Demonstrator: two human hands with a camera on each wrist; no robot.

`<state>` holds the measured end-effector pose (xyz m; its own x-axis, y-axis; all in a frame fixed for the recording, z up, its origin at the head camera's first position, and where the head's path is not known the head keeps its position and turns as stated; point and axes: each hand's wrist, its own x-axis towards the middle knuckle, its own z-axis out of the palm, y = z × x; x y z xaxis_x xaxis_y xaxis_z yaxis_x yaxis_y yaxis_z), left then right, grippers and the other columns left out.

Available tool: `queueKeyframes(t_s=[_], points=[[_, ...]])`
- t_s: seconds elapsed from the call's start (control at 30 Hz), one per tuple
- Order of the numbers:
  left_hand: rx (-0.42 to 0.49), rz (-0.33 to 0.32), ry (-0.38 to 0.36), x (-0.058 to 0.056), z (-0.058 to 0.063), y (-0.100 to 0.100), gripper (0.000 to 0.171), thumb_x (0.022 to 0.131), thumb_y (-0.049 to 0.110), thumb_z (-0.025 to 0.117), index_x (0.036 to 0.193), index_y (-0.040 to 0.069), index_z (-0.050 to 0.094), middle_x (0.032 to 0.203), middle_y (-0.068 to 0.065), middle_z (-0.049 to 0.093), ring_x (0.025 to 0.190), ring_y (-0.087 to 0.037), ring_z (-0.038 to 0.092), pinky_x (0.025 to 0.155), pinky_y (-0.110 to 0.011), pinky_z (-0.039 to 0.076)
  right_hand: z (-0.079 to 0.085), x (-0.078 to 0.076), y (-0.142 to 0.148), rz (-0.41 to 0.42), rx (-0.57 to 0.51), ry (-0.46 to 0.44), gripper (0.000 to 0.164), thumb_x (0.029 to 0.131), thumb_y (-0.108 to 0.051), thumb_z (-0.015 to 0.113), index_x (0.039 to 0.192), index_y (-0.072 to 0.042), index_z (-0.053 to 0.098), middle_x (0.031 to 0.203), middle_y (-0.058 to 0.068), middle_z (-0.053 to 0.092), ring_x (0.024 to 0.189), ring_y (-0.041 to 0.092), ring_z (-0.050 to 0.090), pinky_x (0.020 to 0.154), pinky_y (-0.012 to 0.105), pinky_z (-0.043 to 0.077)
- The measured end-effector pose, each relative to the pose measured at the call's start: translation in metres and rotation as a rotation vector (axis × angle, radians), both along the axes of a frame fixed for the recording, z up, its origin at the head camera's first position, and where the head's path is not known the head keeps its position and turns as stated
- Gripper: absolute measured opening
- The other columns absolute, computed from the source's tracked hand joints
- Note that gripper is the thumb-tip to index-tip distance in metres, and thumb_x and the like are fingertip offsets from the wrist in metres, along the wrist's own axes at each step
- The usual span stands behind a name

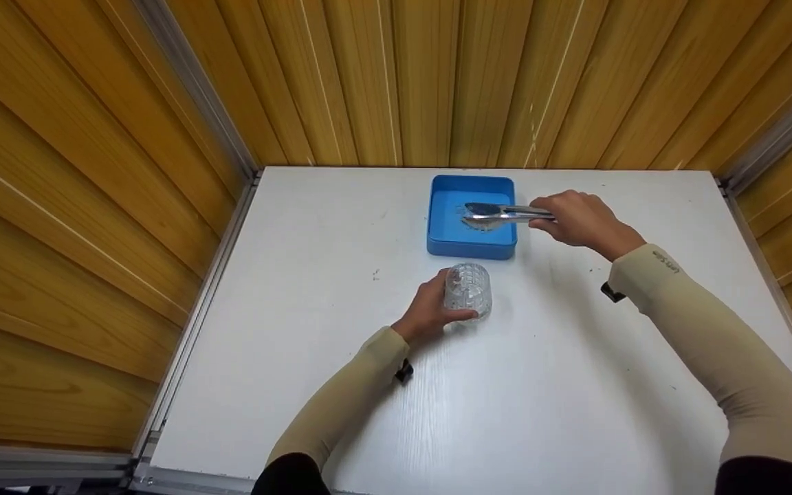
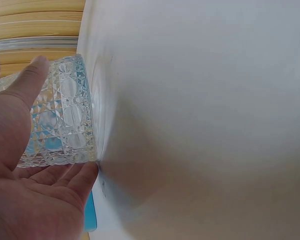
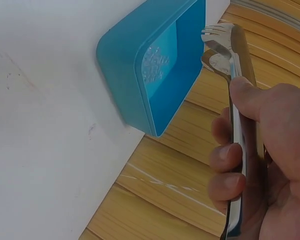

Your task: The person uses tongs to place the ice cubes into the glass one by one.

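- Head view: left hand (image 1: 430,304) curled round the glass (image 1: 470,289), mid-frame, on the table (image 1: 300,309); probably steadying it.
- Right hand (image 1: 583,221), right of centre, grips metal tongs (image 1: 509,216), tips over the blue box (image 1: 471,249) at upper centre; probably for reach.
- Right wrist view: clear bits (image 3: 155,64) inside the box, upper middle; walls likely contain them. Can't tell if tips hold any.

I count two hands, my left hand (image 1: 429,309) and my right hand (image 1: 580,221), in two pale sleeves (image 1: 344,405). On one white table (image 1: 300,289) I have one blue box (image 1: 471,249) near the far edge and one glass (image 1: 469,289) farther from that edge. I have one pair of tongs (image 1: 506,216). The clear bits (image 3: 154,65) inside the box are several, too small to count.
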<state>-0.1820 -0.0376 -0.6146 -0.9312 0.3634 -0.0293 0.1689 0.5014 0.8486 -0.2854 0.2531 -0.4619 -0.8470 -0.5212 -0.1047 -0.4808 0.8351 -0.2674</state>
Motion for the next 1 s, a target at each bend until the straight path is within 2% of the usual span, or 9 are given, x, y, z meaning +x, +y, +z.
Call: queueKeyframes(t_s=[0.4,0.8,1.0], points=[[-0.010,0.015,-0.026,0.000,0.000,0.002,0.097,0.079,0.040,0.091,0.154,0.009,0.039,0.147,-0.005,0.055,0.130,-0.016,0.054,0.114,-0.034,0.040,-0.005,-0.019,-0.009,-0.017,0.059,-0.052,0.029,0.099,-0.021,0.071,0.124,-0.006,0.072,0.103,0.012,0.074,0.085,0.029,0.062,0.076,0.048,0.055],[-0.034,0.014,-0.002,-0.001,-0.001,0.001,0.097,0.078,0.042,0.090,0.154,0.009,0.040,0.145,-0.005,0.057,0.129,-0.016,0.055,0.111,-0.033,0.042,-0.010,-0.028,-0.018,-0.036,0.089,-0.078,0.026,0.098,-0.019,0.072,0.119,-0.004,0.074,0.098,0.013,0.073,0.082,0.029,0.063,0.073,0.046,0.056],[-0.037,0.016,-0.032,-0.001,0.001,0.002,0.097,0.079,0.042,0.090,0.155,0.010,0.038,0.147,-0.004,0.055,0.130,-0.015,0.054,0.113,-0.032,0.041,-0.014,-0.029,-0.020,-0.058,0.111,-0.089,0.028,0.098,-0.019,0.072,0.120,-0.002,0.073,0.099,0.015,0.073,0.082,0.030,0.063,0.076,0.048,0.057]])
